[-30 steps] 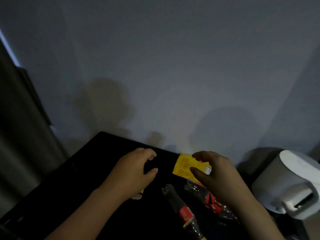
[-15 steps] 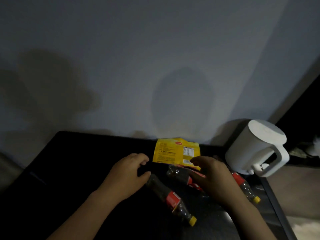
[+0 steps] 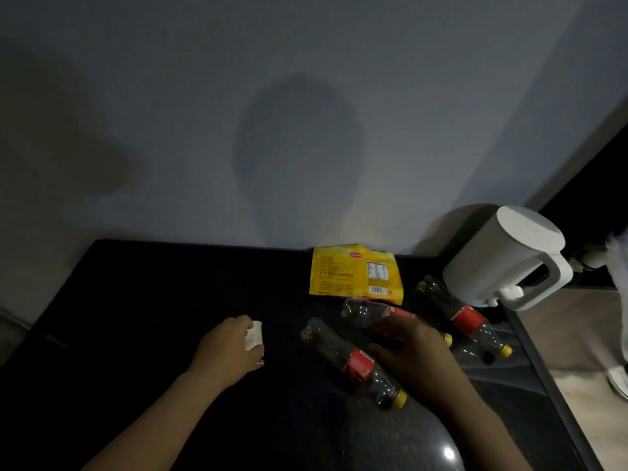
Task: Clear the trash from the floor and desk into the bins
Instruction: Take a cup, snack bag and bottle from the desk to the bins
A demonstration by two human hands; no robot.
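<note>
Since a moment ago the yellow packet (image 3: 355, 275) has left our right hand (image 3: 413, 355). It now lies flat at the back of the black desk (image 3: 153, 300), close to the wall (image 3: 306, 96). That hand has dropped down onto the cola bottles instead. Our left hand (image 3: 227, 348) has turned a bit too, so the white scrap (image 3: 254, 334) it pinches between thumb and fingertips now shows properly.

So the left hand has a firm hold on the scrap, probably so it's out of the way while the other hand gathers more. The right hand is spread over the middle bottle (image 3: 373, 312), with its thumb side near the near bottle (image 3: 353, 363). It's blurry, so we honestly can't tell if the fingers have closed round anything yet.

All three bottles lie on their sides, caps pointing toward the right edge of the desk. The far bottle (image 3: 464, 317) sits just beside the white kettle (image 3: 503, 260). Lying flat like that, they look easy to roll together, and our guess is we're trying to grab two in one go.

None of the trash here is binned yet, and no bin is in view. Round bottles on a slick top could skid off toward the right edge, so the grab wants care.
</note>
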